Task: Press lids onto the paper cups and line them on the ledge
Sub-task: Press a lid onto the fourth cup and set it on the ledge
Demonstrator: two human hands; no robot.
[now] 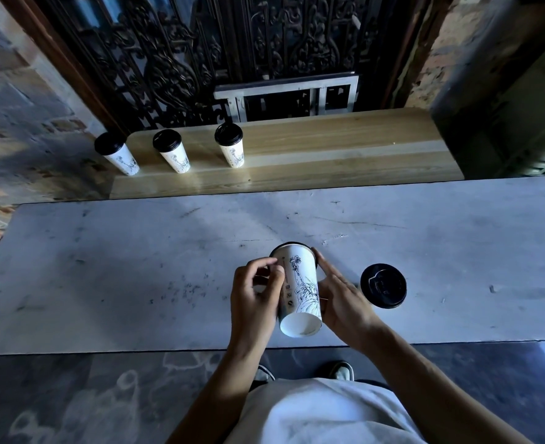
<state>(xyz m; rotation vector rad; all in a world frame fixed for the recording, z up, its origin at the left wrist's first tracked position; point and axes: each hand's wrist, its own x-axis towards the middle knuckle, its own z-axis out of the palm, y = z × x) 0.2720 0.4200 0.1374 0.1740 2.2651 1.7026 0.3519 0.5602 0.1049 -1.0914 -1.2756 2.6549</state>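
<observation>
Paper cup (299,288): held upside down, mouth pressed onto a lid on the table (104,267).
Left hand (255,293): fingers curled on its side.
Right hand (338,294): fingers straight, bracing it.
Advice: push squarely, evenly (spare lid (383,286) nearby).

Three lidded cups (168,150) line the ledge (329,145); fourth cup (298,290) tilted.

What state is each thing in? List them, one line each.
Held cup: upside down, mouth on a black lid, base toward the camera.
Left hand: fingers curled round the held cup.
Right hand: straight fingers against the held cup's side.
Spare lid: loose, flat on the grey table.
Three ledge cups: lidded, upright, in a row on the wooden ledge.
</observation>
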